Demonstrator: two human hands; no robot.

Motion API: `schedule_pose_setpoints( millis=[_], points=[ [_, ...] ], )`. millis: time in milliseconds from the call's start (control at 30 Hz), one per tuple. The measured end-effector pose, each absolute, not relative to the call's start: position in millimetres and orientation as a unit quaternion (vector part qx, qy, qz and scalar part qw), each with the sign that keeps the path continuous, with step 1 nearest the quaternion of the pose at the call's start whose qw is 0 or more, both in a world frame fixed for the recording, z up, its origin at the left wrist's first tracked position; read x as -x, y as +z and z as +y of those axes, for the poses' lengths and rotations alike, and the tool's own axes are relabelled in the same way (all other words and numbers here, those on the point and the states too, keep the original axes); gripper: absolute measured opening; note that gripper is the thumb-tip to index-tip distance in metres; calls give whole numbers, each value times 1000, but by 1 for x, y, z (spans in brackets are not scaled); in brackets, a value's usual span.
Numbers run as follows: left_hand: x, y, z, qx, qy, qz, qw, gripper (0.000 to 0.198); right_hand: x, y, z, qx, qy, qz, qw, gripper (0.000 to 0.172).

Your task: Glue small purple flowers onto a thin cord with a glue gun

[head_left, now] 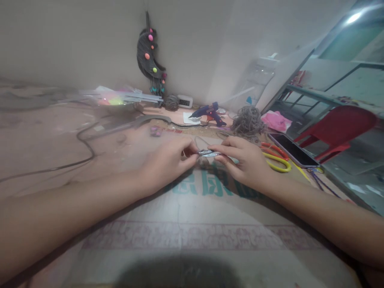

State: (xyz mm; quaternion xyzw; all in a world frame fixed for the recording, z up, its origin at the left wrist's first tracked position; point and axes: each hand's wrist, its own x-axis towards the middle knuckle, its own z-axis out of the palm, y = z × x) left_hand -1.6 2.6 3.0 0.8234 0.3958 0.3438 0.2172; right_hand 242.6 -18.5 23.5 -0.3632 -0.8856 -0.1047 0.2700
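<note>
My left hand [169, 162] and my right hand [244, 160] meet at the middle of the view, low over a flattened cardboard sheet [192, 224] with teal print. Both are closed in a pinch on one small silvery piece [208, 153] held between them, the left on its left end and the right on its right end. A thin grey cord [200, 140] loops up just behind the piece. What the piece is cannot be made out.
Behind the hands lie a tangle of grey yarn [248, 120], a blue glue gun [208, 113], orange and yellow scissors [276, 157], a phone [294, 150] and a black cable [87, 142]. A dark crescent hanging with coloured pompoms [148, 56] leans on the wall. A red chair [339, 128] stands at right.
</note>
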Motion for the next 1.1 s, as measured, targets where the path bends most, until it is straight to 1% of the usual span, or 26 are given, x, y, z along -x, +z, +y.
schedule_pose_setpoints(
  millis=[233, 600, 933, 1100],
  points=[
    [2, 3, 2, -825, 342, 394, 216, 7, -242, 25, -18, 357, -116, -889, 264, 29],
    [1, 2, 4, -833, 355, 378, 195, 5, -238, 31, -22, 329, -189, -889, 255, 26],
    [0, 4, 2, -828, 347, 383, 219, 6, -236, 34, -22, 315, -231, -884, 255, 23],
    [1, 1, 4, -829, 346, 386, 209, 7, -237, 32, -21, 306, -252, -882, 256, 21]
  ],
)
